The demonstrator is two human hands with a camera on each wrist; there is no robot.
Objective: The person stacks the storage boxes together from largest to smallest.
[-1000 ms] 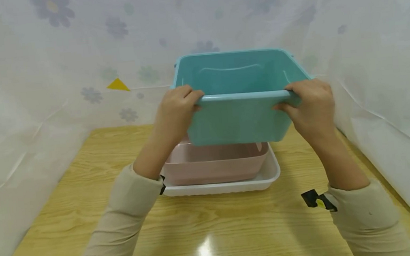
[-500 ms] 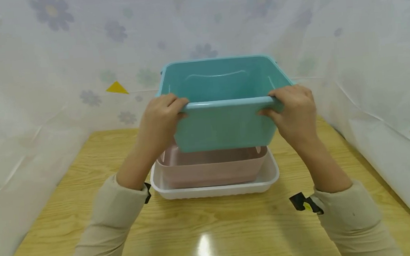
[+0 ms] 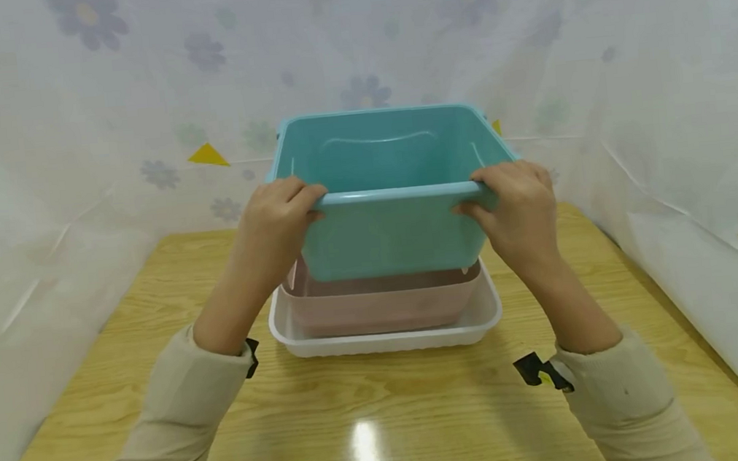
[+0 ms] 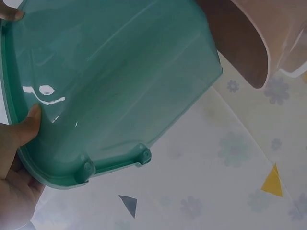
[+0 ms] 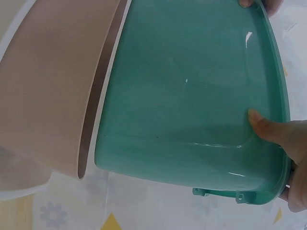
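A teal plastic bin [image 3: 395, 232] hangs above a pink bin [image 3: 382, 310], its open top tilted toward me. Its left front rim is gripped by my left hand [image 3: 274, 220], fingers over the edge and thumb [image 4: 29, 125] against the outer wall. At the right end of the same rim my right hand [image 3: 520, 206] holds on likewise, thumb [image 5: 266, 128] pressed to the outside. Inside a shallow white tray [image 3: 392, 342] stands the pink bin, its back part hidden by the teal one. Small hinge-like lugs [image 4: 143, 155] show under the teal rim.
The tray stands on a wood-grain table [image 3: 371, 406]. Whitish flower-print sheeting [image 3: 352, 41] closes in the back and both sides. Yellow triangles [image 3: 209, 155] mark the sheeting.
Both hands have carried the teal bin left and slightly down, so it now sits more squarely over the pink bin. The grip is the same; the pink bin and tray stay put.
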